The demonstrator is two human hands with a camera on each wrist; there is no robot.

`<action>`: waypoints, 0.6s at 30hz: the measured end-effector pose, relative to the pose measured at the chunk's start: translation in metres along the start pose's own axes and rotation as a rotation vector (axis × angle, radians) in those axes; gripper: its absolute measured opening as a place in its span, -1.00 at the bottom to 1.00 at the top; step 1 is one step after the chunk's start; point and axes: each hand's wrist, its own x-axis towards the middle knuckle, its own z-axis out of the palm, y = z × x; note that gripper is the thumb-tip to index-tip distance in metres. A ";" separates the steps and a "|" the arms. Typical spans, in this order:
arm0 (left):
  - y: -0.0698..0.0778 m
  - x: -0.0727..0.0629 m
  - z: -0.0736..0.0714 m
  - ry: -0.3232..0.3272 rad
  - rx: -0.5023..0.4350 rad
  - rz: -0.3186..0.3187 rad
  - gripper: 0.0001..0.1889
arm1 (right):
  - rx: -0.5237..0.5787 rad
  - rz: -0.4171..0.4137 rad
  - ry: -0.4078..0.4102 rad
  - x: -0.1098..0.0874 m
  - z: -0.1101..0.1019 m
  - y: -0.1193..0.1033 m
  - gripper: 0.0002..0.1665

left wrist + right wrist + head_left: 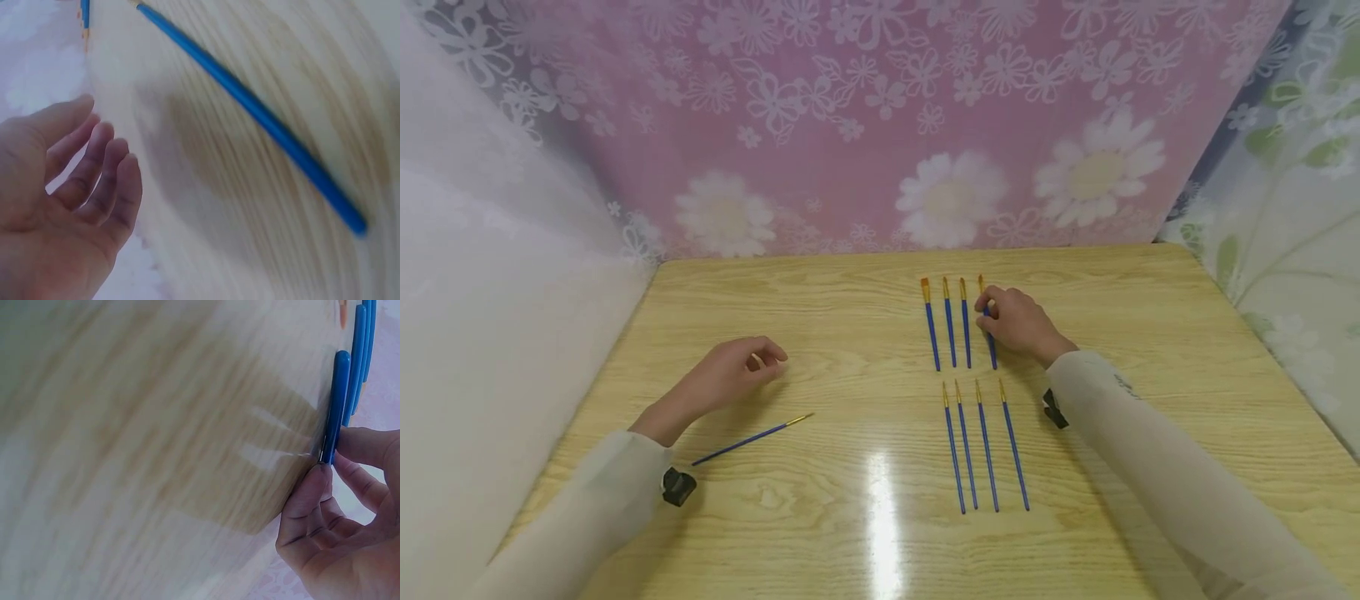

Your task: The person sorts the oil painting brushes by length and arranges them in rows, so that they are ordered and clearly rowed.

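My right hand (1017, 323) pinches a blue-handled paintbrush (993, 353), the rightmost in the far row. In the right wrist view, thumb and fingertips sit on either side of its blue handle (337, 394), and the brush lies along the tabletop. Three more paintbrushes stand to its left, among them a wide flat one (932, 327) with orange bristles. My left hand (724, 377) hovers over the left part of the table, fingers loosely bent and nothing in them. Just in front of it lies a single thin paintbrush (751, 438), slanted, its tip pointing right; its handle (250, 106) crosses the left wrist view.
Nearer than the far row, several thin blue paintbrushes (985, 450) lie side by side, tips away from me. The wood-grain table (835, 333) ends at a pink floral curtain (835, 167). Pale cloth hangs on both sides. Light glares off the front middle.
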 end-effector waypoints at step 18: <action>-0.009 -0.046 -0.006 -0.278 -0.119 0.024 -0.83 | 0.002 -0.002 -0.002 -0.001 0.000 -0.001 -0.66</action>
